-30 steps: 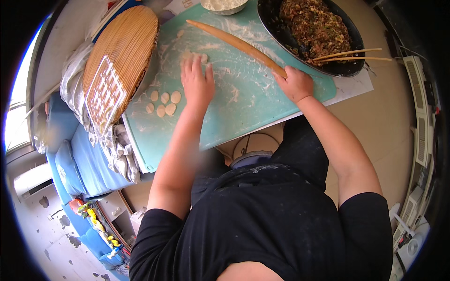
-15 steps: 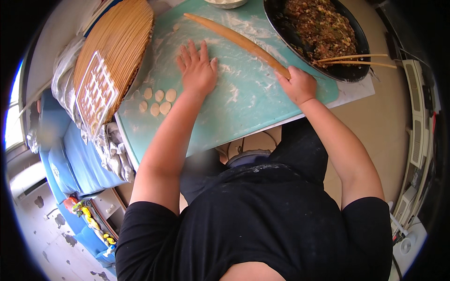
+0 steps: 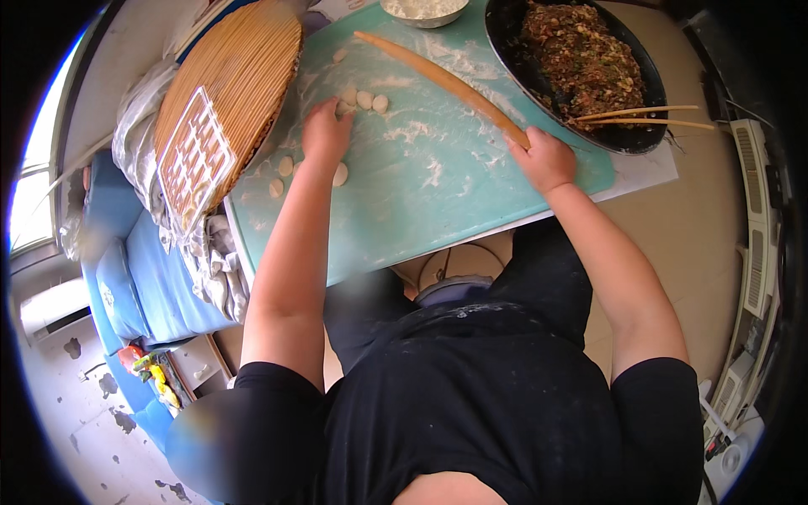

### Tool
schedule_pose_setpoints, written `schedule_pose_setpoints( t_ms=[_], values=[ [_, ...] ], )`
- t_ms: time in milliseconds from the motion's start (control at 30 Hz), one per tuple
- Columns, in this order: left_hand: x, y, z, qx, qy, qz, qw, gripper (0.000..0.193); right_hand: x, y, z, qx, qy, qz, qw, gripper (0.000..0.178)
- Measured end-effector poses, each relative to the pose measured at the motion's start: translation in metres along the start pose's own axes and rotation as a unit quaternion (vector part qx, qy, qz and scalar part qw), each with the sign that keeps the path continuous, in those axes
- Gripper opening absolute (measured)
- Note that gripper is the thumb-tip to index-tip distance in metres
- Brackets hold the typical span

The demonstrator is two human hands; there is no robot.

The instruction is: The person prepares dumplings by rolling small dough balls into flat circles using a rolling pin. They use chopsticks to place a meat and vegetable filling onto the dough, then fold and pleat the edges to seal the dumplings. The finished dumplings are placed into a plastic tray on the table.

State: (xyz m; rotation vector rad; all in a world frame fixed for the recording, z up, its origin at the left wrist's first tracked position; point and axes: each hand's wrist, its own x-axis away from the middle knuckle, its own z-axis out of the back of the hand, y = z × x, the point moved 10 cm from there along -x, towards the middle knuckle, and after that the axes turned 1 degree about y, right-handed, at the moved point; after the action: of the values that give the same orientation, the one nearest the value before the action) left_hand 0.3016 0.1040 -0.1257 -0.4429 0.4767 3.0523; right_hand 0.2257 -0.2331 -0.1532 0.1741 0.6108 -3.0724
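Note:
My left hand [image 3: 326, 130] is over the left part of a floured green board [image 3: 404, 202], its fingers curled around a small pale dough piece that they partly hide. Right beside the fingertips sit a few more dough pieces [image 3: 364, 99] in a short row. Below, several round dough pieces [image 3: 340, 174] lie on both sides of my left forearm, which covers part of the group. My right hand [image 3: 545, 160] is closed on the near end of a long wooden rolling pin [image 3: 438, 76], which rests slantwise across the board.
Beyond the board's right side is a black pan [image 3: 497, 42] of chopped filling [image 3: 581, 63], with chopsticks [image 3: 648, 112] across its rim. A flour bowl [image 3: 425, 21] stands at the far edge. At left are a round woven tray [image 3: 227, 67] and a white plastic grid [image 3: 198, 156].
My left hand has gone from lying flat with fingers spread to curled, shifting slightly left. Dough pieces now show where its fingers were. My right hand keeps hold of the rolling pin.

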Motion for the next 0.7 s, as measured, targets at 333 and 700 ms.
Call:
schedule_pose_setpoints(
  t_ms=[333,700],
  values=[
    [0.064,0.077,0.004,0.107,-0.096,-0.075,0.987,0.023,-0.001,0.001,-0.004,-0.008,-0.005,0.004,1.000,0.037],
    [0.018,0.089,0.025,0.082,0.004,-0.078,0.994,0.024,-0.002,0.000,-0.002,-0.016,0.000,0.006,1.000,0.038]
  ],
)
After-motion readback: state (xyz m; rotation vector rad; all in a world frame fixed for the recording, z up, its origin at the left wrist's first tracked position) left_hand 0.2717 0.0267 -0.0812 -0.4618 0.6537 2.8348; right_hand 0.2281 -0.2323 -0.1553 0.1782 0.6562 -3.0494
